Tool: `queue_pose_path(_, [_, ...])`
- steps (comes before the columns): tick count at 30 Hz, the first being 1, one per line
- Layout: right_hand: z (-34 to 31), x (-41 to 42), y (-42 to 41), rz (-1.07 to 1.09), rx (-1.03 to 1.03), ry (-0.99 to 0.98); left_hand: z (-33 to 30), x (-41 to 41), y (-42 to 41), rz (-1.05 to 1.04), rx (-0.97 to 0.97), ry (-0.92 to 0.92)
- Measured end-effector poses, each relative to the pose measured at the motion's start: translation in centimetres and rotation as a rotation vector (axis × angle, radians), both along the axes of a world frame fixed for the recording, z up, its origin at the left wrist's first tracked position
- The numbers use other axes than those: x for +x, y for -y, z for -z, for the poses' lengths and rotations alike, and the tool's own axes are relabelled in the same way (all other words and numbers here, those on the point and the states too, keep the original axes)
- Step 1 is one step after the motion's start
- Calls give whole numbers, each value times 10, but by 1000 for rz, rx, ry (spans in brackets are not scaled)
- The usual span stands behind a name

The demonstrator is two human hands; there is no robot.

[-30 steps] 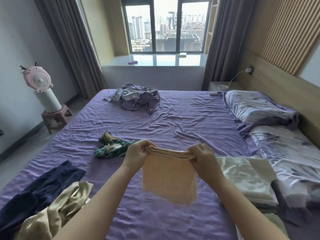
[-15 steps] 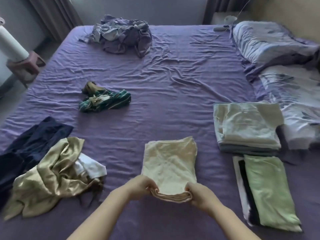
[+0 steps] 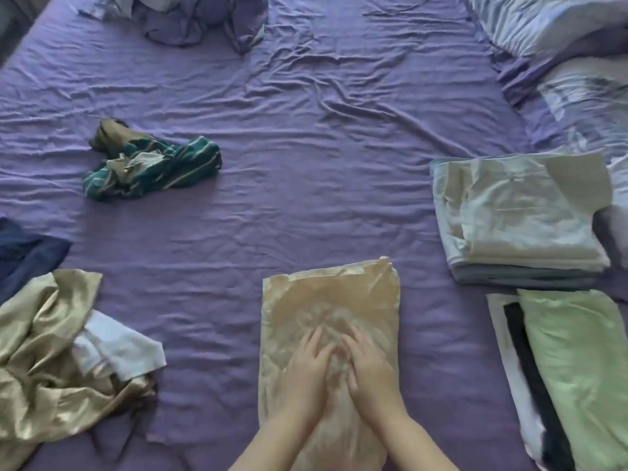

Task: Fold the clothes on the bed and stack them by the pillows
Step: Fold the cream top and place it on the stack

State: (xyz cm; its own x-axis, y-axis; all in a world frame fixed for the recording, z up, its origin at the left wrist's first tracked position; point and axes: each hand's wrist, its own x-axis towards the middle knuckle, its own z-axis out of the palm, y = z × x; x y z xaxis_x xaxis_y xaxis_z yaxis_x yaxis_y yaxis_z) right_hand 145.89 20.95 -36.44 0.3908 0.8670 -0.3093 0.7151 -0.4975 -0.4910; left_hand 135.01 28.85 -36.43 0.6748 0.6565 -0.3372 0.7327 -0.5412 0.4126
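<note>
Hands flat now: left hand point(image 3: 307, 372) and right hand point(image 3: 368, 370) let go of fold edge, palms smoothing cream garment point(image 3: 329, 300) on bed point(image 3: 306, 147). Fold looks done; folded stack point(image 3: 516, 212) right of garment next, probably.

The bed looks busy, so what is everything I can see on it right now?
Folded cream garment: one, pale gold, near middle, flat under both hands.
Folded stack: one, pale cream over grey-blue layers, right side by the pillows.
Folded green garment: one, light green, on white and black pieces, near right.
Striped garment: one, dark green with pale stripes, crumpled, left of middle.
Satin heap: one, gold with a white piece, near left.
Navy garment: one, left edge.
Crumpled pile: one, lilac-grey, far side.
Pillows: two, pale patterned, far right.
Bedsheet: one, purple, wrinkled.
Left hand: pressing flat.
Right hand: pressing flat.
</note>
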Motion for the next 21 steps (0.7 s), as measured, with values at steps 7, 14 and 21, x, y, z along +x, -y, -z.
queue_pose_path(7, [50, 50, -48, -70, -27, 419, 54, 24, -61, 164, 258, -81])
queue_pose_path(14, [87, 76, -56, -158, 25, 466, 91, 16, -92, 277, 365, -61])
queue_pose_path(21, [78, 75, -60, -158, -27, 479, 86, 17, -92, 278, 386, -59])
